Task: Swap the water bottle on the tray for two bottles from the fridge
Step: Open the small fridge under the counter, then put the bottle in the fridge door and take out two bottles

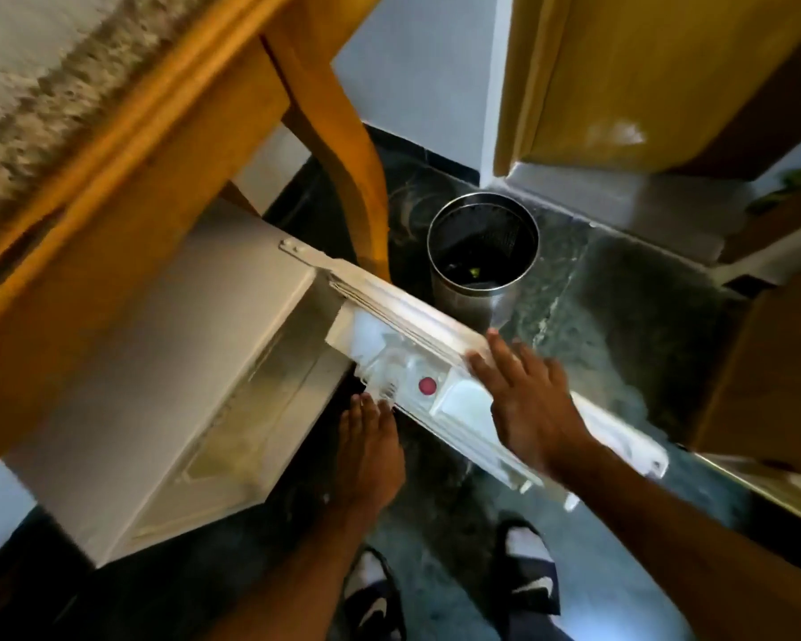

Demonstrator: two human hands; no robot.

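A small white fridge (pixel 167 363) stands under a wooden table, seen from above. Its door (pixel 435 358) is swung open toward the right, inner side facing me. A bottle with a red cap (pixel 427 386) stands in the door shelf. My right hand (pixel 523 400) lies flat on the door's top edge, fingers spread, holding nothing. My left hand (pixel 371 446) reaches down toward the fridge opening just left of the door shelf; its fingertips are near the shelf and I cannot tell whether it grips anything. No tray is in view.
A metal waste bin (pixel 482 252) stands on the dark stone floor behind the door. A curved wooden table leg (pixel 343 131) rises beside the fridge. Wooden furniture (pixel 643 76) is at the upper right and right edge. My sandalled feet (pixel 523 571) are below.
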